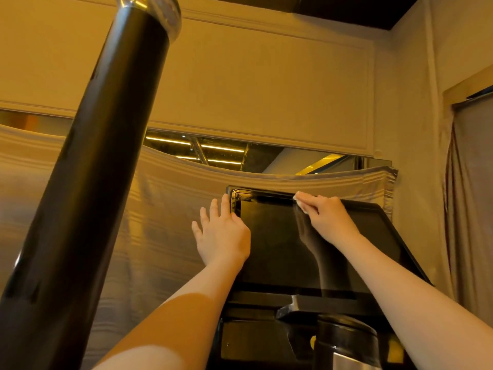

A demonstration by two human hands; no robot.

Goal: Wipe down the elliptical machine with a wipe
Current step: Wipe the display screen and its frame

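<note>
Here my right hand (326,217) pinches the white wipe (301,202), fingers curled over it, and presses it flat against the top edge of the screen (277,252), a little right of that edge's middle. Only a small corner of the wipe shows past my fingertips; the rest is hidden under my hand. My left hand (222,233) has its fingers straight and spread, holding nothing; its fingertips rest against the left edge of the screen near the top left corner, steadying it as far as I can judge.

The screen is the dark, glossy panel of the elliptical, tilted back towards me, and my right arm is mirrored in its glass. Below its bottom edge sits the black console (266,340), and a thick black handlebar (88,182) rises close by on my left. Behind all of it hangs a pale cloth (160,209) over a mirror.

I take this to be the screen-wiping step, begun at the top. The next move calls for drawing the wipe along that top edge, then down across the glass in even passes, with light pressure so the panel does not tip, while my left hand braces it. Console and handlebar seem yet to do.
</note>
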